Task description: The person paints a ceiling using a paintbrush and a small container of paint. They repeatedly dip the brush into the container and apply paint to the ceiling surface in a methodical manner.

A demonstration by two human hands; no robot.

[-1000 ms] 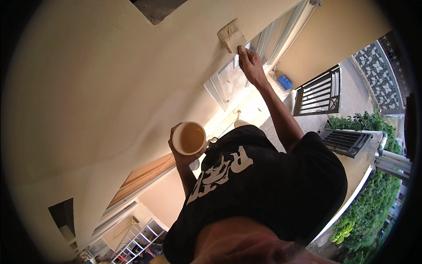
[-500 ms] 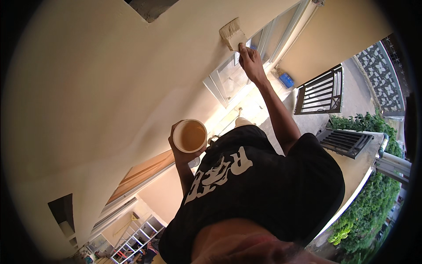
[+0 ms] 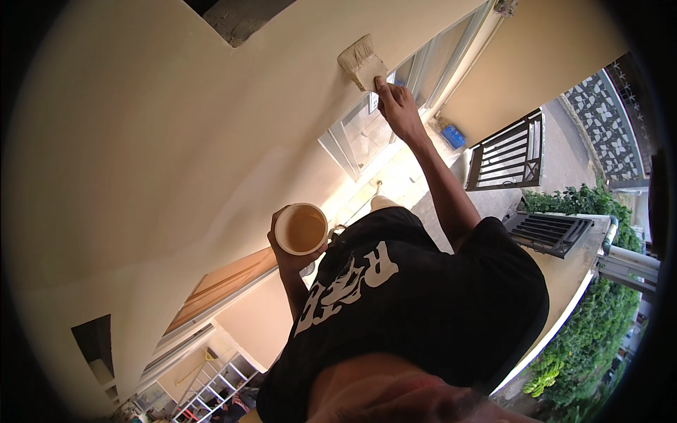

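Observation:
My right hand (image 3: 400, 113), at the end of a raised arm, is closed on the handle of a wide flat paintbrush (image 3: 365, 70). Its pale, paint-coated bristles lie at the cream wall (image 3: 211, 134); whether they press on it I cannot tell. Lower down, close to my chest, my left hand (image 3: 285, 259) wraps around a round, pale-rimmed tub (image 3: 281, 229). Beige paint (image 3: 305, 231) shows inside the tub. The tub covers part of the left hand's fingers.
A dark opening (image 3: 236, 17) cuts the wall at the top. Beyond the brush is a white-framed window (image 3: 360, 134). A dark metal gate (image 3: 506, 155) and a blue object (image 3: 453, 136) are to the right. A ladder (image 3: 215, 395) stands at lower left, with a person (image 3: 236, 409) beside it.
My right hand and the brush have shifted slightly left along the wall. The whole view has tilted a little, and my left hand keeps hold of the tub.

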